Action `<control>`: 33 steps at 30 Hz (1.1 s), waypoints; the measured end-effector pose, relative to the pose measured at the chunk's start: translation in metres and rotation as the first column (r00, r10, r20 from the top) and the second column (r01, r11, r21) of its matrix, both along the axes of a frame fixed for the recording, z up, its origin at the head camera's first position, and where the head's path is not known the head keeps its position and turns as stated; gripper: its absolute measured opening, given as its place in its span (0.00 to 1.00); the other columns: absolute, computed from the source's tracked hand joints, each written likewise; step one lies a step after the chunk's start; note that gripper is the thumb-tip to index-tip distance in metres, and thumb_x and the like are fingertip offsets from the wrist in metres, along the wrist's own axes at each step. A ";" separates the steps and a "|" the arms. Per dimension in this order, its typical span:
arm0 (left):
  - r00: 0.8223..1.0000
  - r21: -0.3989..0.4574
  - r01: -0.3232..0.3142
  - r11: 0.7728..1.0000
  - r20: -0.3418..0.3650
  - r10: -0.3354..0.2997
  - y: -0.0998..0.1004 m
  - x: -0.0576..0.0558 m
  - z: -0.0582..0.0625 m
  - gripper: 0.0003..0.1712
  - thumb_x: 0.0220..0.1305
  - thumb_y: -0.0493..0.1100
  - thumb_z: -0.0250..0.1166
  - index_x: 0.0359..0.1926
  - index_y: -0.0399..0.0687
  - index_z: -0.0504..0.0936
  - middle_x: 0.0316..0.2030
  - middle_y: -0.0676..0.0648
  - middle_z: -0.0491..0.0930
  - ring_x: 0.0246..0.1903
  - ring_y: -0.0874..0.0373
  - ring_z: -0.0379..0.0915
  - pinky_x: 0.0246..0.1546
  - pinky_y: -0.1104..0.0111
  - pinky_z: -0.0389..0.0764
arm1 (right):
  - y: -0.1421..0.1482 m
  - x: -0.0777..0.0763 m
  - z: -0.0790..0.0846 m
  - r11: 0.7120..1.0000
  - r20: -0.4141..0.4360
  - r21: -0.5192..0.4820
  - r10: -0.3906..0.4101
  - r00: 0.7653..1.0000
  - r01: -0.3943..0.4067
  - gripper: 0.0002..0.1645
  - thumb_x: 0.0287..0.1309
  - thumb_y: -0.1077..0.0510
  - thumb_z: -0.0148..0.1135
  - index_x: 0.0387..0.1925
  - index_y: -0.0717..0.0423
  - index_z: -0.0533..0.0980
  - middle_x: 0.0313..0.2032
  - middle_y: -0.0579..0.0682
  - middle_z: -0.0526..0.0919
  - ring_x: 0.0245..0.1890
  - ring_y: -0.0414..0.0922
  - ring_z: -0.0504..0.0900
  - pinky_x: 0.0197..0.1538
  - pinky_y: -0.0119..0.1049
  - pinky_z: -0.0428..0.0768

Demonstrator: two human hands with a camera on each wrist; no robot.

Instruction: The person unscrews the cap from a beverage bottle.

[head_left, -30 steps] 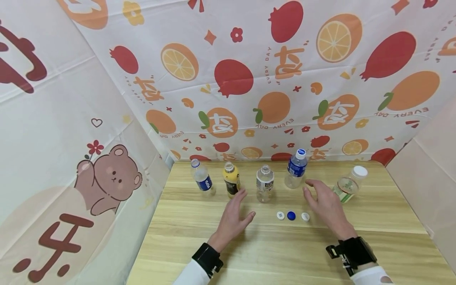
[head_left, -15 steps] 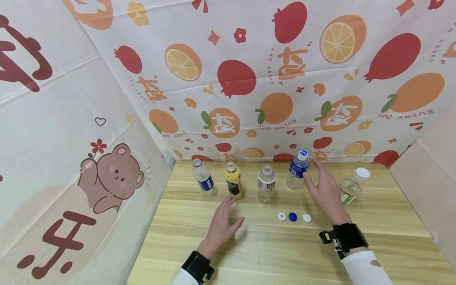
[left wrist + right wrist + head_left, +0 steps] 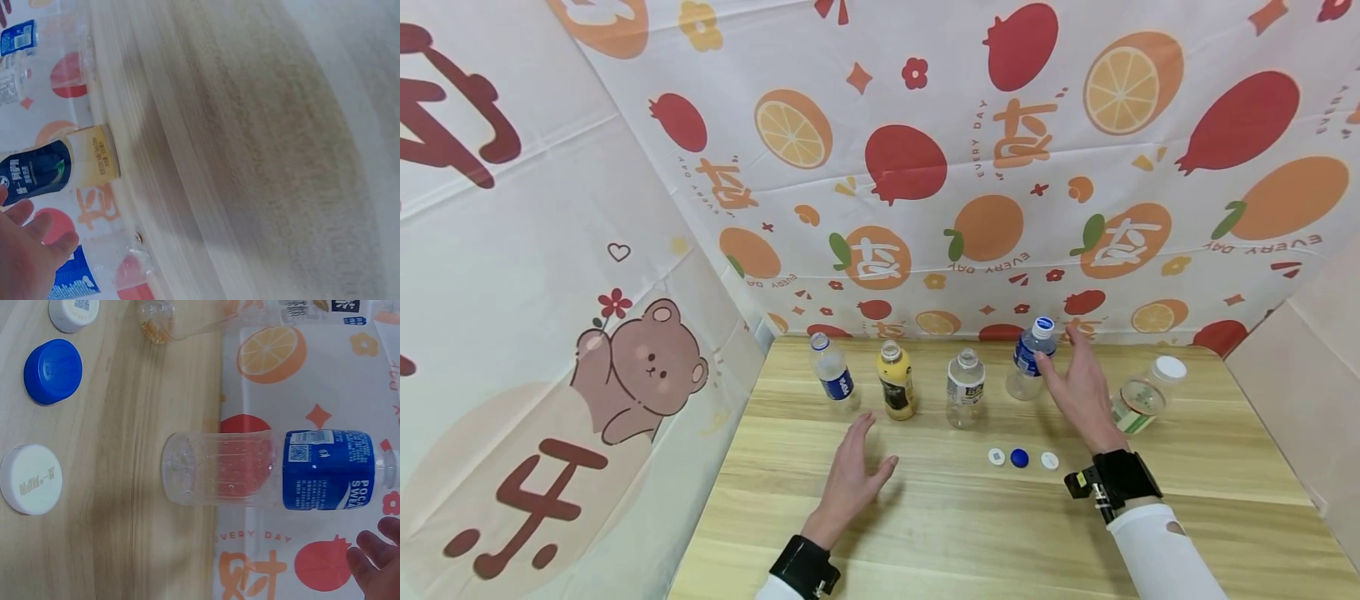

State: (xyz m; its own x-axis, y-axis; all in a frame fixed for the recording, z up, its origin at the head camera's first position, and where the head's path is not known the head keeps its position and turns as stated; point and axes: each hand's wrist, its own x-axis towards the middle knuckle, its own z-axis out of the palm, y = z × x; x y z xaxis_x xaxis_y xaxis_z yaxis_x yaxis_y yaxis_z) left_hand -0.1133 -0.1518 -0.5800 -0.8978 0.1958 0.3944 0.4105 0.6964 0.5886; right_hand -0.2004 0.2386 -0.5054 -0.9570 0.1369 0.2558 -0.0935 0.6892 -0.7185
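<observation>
While right hand (image 3: 1081,392) flanks bottle (image 3: 1026,358), caps (image 3: 1019,458) lie nearby.

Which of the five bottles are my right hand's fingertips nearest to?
The blue-labelled bottle, second from the right: your right hand has its fingertips beside it, farther from the green-labelled bottle and the rest.

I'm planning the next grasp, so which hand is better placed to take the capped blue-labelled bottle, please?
Probably the right hand: it is beside that bottle, while the left hand is nearer the yellow bottle.
</observation>
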 end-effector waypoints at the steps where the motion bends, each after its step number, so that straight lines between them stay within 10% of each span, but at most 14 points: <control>1: 1.000 0.002 -0.007 1.000 0.005 0.007 -0.001 0.000 0.000 0.45 0.60 0.48 0.76 0.71 0.32 0.66 0.70 0.32 0.68 0.69 0.38 0.67 0.68 0.46 0.70 | 0.000 -0.001 -0.001 1.000 0.016 -0.006 0.000 1.000 0.000 0.51 0.74 0.39 0.56 0.80 0.63 0.47 0.74 0.73 0.58 0.72 0.71 0.61 0.67 0.71 0.64; 33: 0.998 0.076 -0.051 0.996 0.041 0.048 -0.001 -0.001 -0.005 0.49 0.60 0.49 0.75 0.73 0.29 0.62 0.70 0.28 0.66 0.69 0.35 0.66 0.68 0.45 0.69 | -0.008 -0.031 -0.018 0.996 0.167 -0.088 -0.009 0.986 0.024 0.55 0.69 0.40 0.64 0.78 0.69 0.49 0.70 0.76 0.62 0.69 0.71 0.65 0.68 0.68 0.66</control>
State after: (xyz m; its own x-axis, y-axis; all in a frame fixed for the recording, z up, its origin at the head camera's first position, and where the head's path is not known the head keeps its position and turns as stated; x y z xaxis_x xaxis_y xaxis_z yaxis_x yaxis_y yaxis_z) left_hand -0.1143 -0.1531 -0.5854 -0.9208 0.1212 0.3707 0.3520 0.6676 0.6560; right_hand -0.2316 0.2302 -0.5234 -0.9826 0.1679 0.0792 0.0432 0.6217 -0.7821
